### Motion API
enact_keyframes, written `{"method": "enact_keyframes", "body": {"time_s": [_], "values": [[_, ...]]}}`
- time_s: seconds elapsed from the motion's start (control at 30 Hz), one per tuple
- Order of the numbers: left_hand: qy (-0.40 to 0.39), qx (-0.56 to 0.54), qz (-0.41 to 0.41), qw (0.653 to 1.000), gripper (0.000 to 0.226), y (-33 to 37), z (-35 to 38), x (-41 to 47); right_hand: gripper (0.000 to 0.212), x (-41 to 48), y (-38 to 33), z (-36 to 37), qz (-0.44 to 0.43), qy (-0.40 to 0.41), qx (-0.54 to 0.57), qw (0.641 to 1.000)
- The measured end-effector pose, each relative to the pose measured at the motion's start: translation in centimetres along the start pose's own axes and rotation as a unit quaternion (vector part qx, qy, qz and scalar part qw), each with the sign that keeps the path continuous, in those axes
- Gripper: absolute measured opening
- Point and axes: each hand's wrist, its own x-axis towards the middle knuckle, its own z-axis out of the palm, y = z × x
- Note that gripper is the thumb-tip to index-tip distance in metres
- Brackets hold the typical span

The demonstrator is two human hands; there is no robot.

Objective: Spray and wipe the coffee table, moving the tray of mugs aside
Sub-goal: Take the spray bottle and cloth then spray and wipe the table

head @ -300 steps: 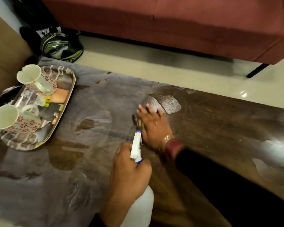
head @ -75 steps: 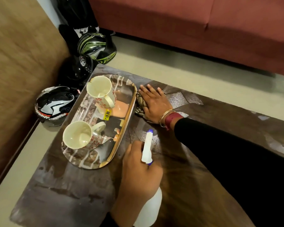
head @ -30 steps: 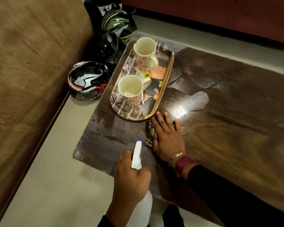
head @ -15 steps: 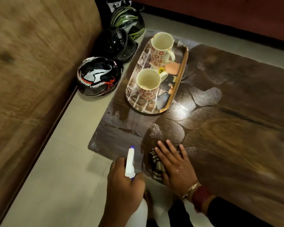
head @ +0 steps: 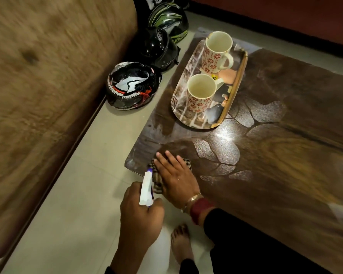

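The dark wooden coffee table shows wet patches near its left end. An oblong tray at the table's far left carries two white mugs with red flowers, one nearer and one farther. My right hand lies flat, fingers spread, pressing a checked cloth onto the table's near left corner. My left hand grips a white spray bottle with a blue tip, held just off the table's edge over the floor.
Three helmets lie on the pale floor left of the table: a black, white and red one, a black one and a green-striped one. A brown sofa lines the left, a red sofa the far side. A bare foot stands below.
My right hand has slid the cloth left toward the table's near left corner. Earlier it wiped beside the tray and farther right. The tray and mugs have stayed put.
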Motion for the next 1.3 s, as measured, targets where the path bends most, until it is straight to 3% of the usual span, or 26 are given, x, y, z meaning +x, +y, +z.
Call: {"method": "enact_keyframes", "body": {"time_s": [0.1,0.23,0.4,0.47,0.57,0.67,0.77,0.87,0.97,1.03,1.1,1.3], "values": [[-0.016,0.017,-0.015,1.000,0.028,-0.1,0.1,0.5,0.079,-2.2,2.9,-0.8,0.032,0.012,-0.005,0.999],[-0.016,0.020,-0.022,0.999,0.025,0.4,0.2,1.1,0.065,1.0,4.7,-2.1,0.158,0.129,0.013,0.979],[0.007,0.014,-0.034,0.999,0.032,0.6,0.1,1.5,0.057,9.1,2.2,-2.6,0.179,0.206,0.093,0.957],[0.008,0.012,-0.035,0.999,0.027,0.5,0.1,1.8,0.058,11.3,0.7,-2.3,0.158,0.178,0.094,0.967],[0.014,0.004,-0.020,1.000,0.028,0.7,-0.1,2.2,0.056,10.7,-1.3,-1.0,0.026,0.089,0.081,0.992],[0.026,-0.006,-0.005,1.000,0.031,1.5,-0.3,2.7,0.048,6.8,-0.7,0.1,-0.111,0.040,0.067,0.991],[0.032,-0.007,-0.005,0.999,0.051,2.3,-0.7,3.3,0.047,3.4,1.2,0.8,-0.201,-0.003,0.019,0.979],[0.040,0.001,-0.016,0.999,0.049,2.4,-1.1,3.8,0.063,3.7,2.8,0.3,-0.165,0.006,-0.005,0.986],[0.049,-0.003,-0.023,0.999,0.041,1.9,-1.3,4.1,0.069,7.8,2.6,-1.2,0.012,0.052,0.009,0.999],[0.046,0.009,-0.028,0.998,0.040,1.6,-1.3,4.1,0.065,10.8,1.2,-1.7,0.084,0.056,0.013,0.995],[0.051,0.013,-0.028,0.998,0.039,1.5,-1.3,4.0,0.059,12.8,-0.7,-1.3,0.078,0.048,0.015,0.996],[0.064,0.004,0.006,0.998,0.050,2.3,-1.4,4.0,0.049,11.2,-4.1,1.4,-0.108,-0.063,-0.015,0.992]]}}
